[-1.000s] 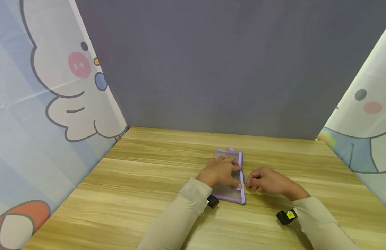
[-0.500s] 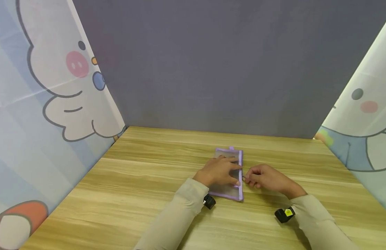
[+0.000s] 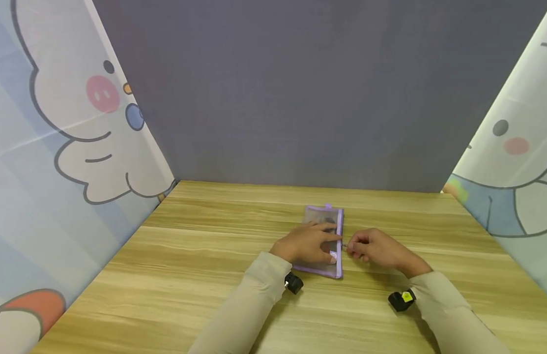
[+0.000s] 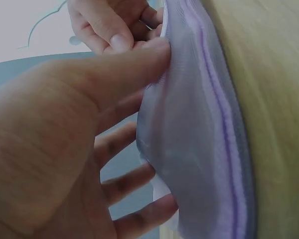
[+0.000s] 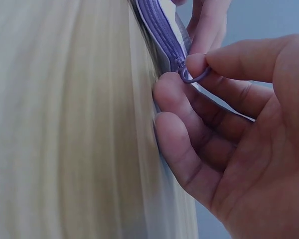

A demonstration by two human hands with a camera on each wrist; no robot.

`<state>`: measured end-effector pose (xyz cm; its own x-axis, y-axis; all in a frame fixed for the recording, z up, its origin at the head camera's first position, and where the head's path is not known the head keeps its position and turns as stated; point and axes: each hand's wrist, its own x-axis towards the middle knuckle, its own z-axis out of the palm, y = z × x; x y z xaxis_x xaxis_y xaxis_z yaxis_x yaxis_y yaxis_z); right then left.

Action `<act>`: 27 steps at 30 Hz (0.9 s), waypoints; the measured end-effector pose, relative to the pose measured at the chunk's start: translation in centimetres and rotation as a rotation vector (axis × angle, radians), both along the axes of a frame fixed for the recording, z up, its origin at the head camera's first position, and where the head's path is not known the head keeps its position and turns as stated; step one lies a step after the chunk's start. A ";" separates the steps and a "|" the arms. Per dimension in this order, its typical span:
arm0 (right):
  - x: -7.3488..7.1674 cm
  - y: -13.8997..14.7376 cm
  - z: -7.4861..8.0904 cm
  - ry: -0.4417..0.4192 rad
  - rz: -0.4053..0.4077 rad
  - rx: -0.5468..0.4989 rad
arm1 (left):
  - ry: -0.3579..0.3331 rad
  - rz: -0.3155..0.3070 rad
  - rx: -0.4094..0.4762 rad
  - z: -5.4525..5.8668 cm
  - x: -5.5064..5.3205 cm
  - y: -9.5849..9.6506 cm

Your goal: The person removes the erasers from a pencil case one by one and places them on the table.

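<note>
A grey mesh zipper pouch with purple trim lies flat on the wooden table. My left hand rests on top of it, fingers spread and fairly straight, thumb near the zipper edge. In the left wrist view the fingertips touch the mesh. My right hand is at the pouch's right edge. Between thumb and index finger it pinches a purple looped zipper pull, seen in the right wrist view beside the purple zipper teeth. A dark shape shows through the mesh near the far end; its kind is unclear.
The wooden table extends on all sides of the pouch. A dark grey panel stands along the back. Cartoon-printed cloths hang at the left and right.
My right hand has moved slightly away from me along the pouch's right edge, still pinching the zipper pull. My left hand stays on the pouch. The head view has shifted a little.
</note>
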<state>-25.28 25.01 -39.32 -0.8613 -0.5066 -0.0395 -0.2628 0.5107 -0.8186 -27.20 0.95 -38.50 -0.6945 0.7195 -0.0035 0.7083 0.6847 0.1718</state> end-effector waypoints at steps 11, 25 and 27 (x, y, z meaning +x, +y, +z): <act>0.1 -0.4 0.2 0.047 -0.002 0.023 | -0.030 0.129 -0.013 0.6 1.1 0.6; 0.7 -0.2 0.7 -0.039 0.094 0.038 | 0.021 0.133 -0.014 0.1 0.9 0.9; 0.7 -0.2 0.7 -0.048 0.102 0.038 | 0.022 0.133 -0.017 0.1 0.9 0.9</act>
<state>-24.61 24.82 -38.65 -0.8020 -0.5889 -0.1004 -0.2759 0.5142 -0.8121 -26.30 1.81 -38.42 -0.7835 0.6214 0.0008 0.6149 0.7752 0.1449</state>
